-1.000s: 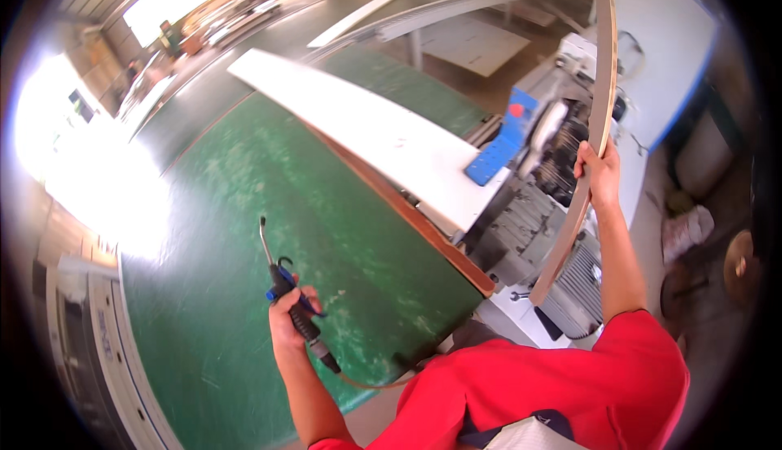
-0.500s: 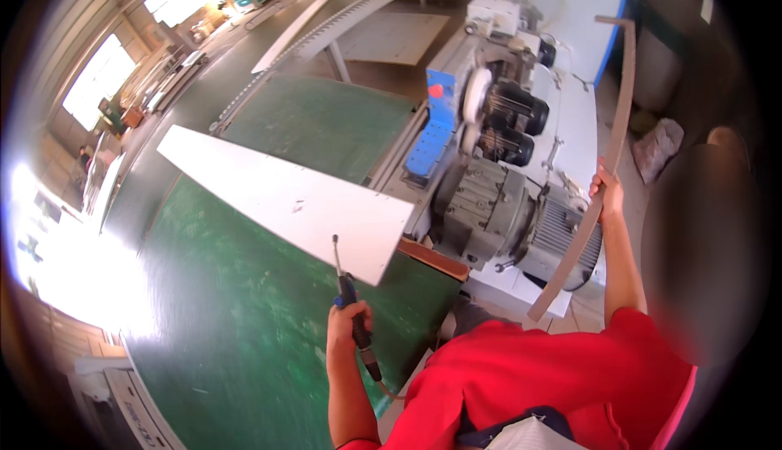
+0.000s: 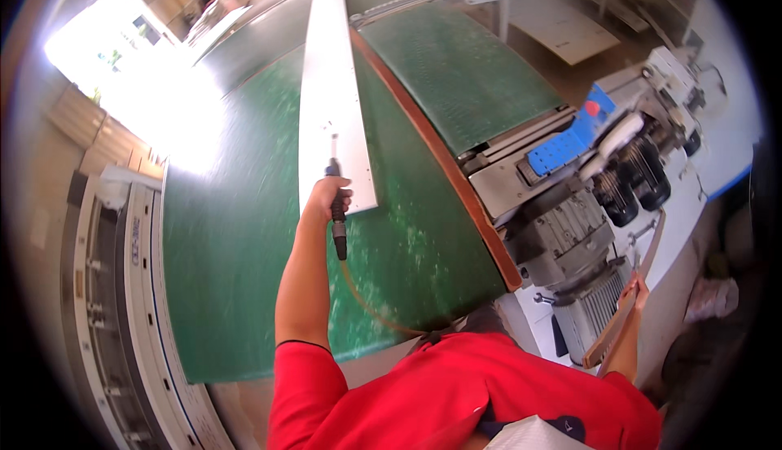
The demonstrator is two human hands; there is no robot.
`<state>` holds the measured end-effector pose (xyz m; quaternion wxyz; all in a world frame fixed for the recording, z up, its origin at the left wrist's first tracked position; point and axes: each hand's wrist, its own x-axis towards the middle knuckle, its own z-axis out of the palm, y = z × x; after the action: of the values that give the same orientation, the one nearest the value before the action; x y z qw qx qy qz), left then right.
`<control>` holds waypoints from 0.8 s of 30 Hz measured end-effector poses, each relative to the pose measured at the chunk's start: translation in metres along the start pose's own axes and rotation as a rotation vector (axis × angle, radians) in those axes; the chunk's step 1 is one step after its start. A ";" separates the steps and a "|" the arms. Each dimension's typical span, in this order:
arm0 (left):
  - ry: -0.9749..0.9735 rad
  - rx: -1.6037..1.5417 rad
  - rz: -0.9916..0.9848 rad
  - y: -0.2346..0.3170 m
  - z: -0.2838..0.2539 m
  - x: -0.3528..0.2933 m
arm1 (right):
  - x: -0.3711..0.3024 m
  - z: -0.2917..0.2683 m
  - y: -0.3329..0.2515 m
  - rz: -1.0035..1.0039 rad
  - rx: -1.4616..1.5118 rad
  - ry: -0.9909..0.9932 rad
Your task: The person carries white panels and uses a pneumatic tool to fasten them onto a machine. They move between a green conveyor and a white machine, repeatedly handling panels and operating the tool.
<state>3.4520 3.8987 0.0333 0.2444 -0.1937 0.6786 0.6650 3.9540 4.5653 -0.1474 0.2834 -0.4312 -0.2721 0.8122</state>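
Note:
My left hand (image 3: 327, 195) is wrapped round the grip of an air blow gun (image 3: 339, 237) with a thin metal nozzle. A hose (image 3: 364, 307) runs from its lower end back toward my body. The nozzle tip is over the near part of a long white board (image 3: 332, 59), which lies on a green-topped table (image 3: 236, 263). Small bits of debris (image 3: 327, 127) show on the board close to the tip. At the right, my right hand (image 3: 634, 290) is closed round a long, narrow brown strip (image 3: 606, 339), held tilted beside a grey motor.
A machine with a large grey motor (image 3: 562, 242), smaller black motors (image 3: 643, 175) and a blue bracket (image 3: 562, 144) stands at the right. A reddish-brown edge (image 3: 440, 144) borders the table. White machine framing (image 3: 142, 311) stands on the left; a crumpled bag (image 3: 713, 298) lies far right.
The view has swung to the right. The white board now points away from me instead of lying slantwise. My left hand with the blow gun reaches farther over it; the strip in my right hand sits lower.

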 end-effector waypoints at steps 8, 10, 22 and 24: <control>0.140 0.061 -0.080 -0.035 -0.054 0.000 | 0.041 -0.036 -0.023 -0.024 -0.801 0.259; 0.197 0.080 -0.066 -0.053 -0.065 -0.012 | 0.015 -0.017 -0.021 -0.066 -0.948 0.302; -0.134 -0.092 -0.065 -0.164 0.010 -0.080 | 0.006 -0.025 0.012 -0.343 -1.400 0.515; -0.180 -0.052 -0.055 -0.173 0.033 -0.104 | 0.012 -0.038 0.017 -0.390 -1.391 0.544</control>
<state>3.6397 3.9178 -0.0449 0.3175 -0.1580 0.6308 0.6902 3.9767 4.5695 -0.1839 0.1423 -0.6387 -0.7118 0.2552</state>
